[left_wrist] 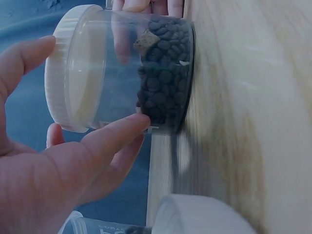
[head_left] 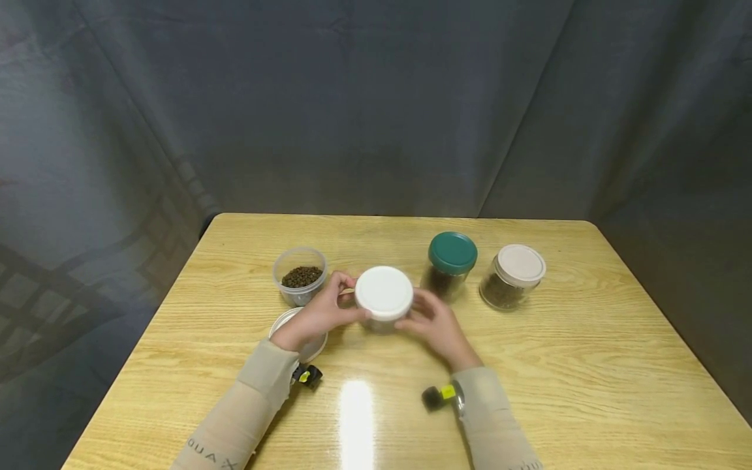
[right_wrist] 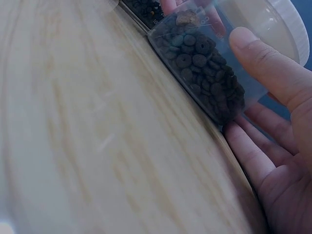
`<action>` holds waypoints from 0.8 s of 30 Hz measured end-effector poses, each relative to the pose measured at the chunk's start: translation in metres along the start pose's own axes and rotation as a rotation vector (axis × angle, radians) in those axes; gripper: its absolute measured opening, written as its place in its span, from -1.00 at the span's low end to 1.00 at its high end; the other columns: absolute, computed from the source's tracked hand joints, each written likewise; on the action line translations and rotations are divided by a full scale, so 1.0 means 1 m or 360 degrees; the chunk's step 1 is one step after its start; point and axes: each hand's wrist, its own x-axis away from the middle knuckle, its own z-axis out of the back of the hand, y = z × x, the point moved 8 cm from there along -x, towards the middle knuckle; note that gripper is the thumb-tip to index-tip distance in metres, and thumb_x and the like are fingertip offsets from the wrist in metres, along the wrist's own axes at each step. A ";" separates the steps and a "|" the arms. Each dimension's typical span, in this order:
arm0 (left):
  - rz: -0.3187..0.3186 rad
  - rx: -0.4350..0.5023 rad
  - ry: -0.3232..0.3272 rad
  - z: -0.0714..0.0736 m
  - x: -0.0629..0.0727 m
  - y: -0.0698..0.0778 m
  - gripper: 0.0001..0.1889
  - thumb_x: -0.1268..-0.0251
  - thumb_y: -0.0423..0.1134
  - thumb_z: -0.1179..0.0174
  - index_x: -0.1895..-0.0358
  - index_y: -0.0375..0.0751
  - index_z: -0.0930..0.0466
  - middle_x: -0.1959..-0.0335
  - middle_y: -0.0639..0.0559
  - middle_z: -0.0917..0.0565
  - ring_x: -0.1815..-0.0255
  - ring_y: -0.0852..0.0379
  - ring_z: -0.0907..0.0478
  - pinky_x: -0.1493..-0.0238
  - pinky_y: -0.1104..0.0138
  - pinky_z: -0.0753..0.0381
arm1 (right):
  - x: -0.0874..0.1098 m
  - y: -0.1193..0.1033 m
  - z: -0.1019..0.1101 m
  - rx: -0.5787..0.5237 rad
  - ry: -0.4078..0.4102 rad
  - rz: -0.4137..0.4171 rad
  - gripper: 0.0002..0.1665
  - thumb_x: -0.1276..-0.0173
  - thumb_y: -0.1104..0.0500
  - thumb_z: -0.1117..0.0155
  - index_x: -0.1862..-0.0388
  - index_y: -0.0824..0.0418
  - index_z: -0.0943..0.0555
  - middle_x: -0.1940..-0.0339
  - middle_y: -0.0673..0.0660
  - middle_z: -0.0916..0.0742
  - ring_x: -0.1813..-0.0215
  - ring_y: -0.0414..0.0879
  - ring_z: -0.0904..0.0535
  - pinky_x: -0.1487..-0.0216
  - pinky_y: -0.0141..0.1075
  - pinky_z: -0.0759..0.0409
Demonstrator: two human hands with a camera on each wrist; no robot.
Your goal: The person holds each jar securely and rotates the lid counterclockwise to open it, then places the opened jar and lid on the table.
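A clear plastic jar with a white lid [head_left: 384, 292] stands between both hands near the middle of the table. Dark round kibble [left_wrist: 165, 73] with a lighter piece on top fills its lower part. My left hand [head_left: 326, 310] holds the jar from the left, one fingertip at the lid's rim and another against the clear wall [left_wrist: 122, 53]. From the right, my right hand [head_left: 433, 323] grips it, with the thumb on the wall and fingers near the base. Beneath my left wrist lies a loose whitish lid [head_left: 314, 348], partly hidden.
An uncovered clear tub [head_left: 299, 258] of brown pellets stands behind my left hand. Beyond my right hand are a green-lidded jar [head_left: 452, 253] and a pale-pink-lidded jar [head_left: 519, 264], both with dark contents. The wooden table [head_left: 587, 365] ends at a dark curtain [head_left: 376, 111].
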 end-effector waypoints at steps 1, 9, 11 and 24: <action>-0.0001 0.0008 0.0000 0.000 0.000 0.000 -0.41 -0.19 -0.40 -0.43 -0.11 -0.31 -0.18 -0.36 -0.31 -0.37 -0.44 -0.28 -0.35 -0.45 -0.03 -0.37 | 0.000 0.000 0.000 0.0002 -0.0001 -0.0001 -0.06 0.01 0.31 -0.65 -0.39 0.25 -0.46 -0.35 0.29 -0.58 -0.38 0.16 -0.49 -0.32 -0.25 -0.54; -0.0023 -0.0037 -0.0031 -0.003 0.001 0.004 0.00 -0.18 -0.32 -0.48 -0.58 -0.13 0.03 -0.49 -0.28 -0.27 -0.48 -0.26 -0.30 -0.48 -0.02 -0.32 | 0.000 -0.001 0.000 -0.0016 -0.0002 0.0015 -0.08 0.01 0.33 -0.64 -0.38 0.25 -0.47 -0.34 0.29 -0.58 -0.38 0.16 -0.49 -0.31 -0.27 -0.54; -0.0019 -0.0053 -0.0048 -0.004 0.001 0.003 0.05 -0.18 -0.28 -0.48 -0.63 -0.07 0.07 -0.51 -0.25 -0.26 -0.49 -0.26 -0.28 -0.47 -0.03 -0.34 | 0.000 -0.002 0.000 -0.0017 -0.0003 0.0018 -0.08 0.00 0.32 -0.64 -0.38 0.25 -0.47 -0.34 0.28 -0.59 -0.38 0.16 -0.50 -0.31 -0.27 -0.54; -0.0027 0.0057 -0.0040 -0.005 0.002 0.004 -0.10 -0.15 -0.37 -0.48 -0.49 -0.21 -0.08 -0.48 -0.25 -0.27 -0.48 -0.27 -0.30 -0.46 0.00 -0.37 | 0.001 -0.001 -0.001 0.0002 0.0004 0.0014 -0.08 0.00 0.29 -0.65 -0.38 0.23 -0.47 -0.33 0.27 -0.60 -0.37 0.15 -0.51 -0.30 -0.28 -0.55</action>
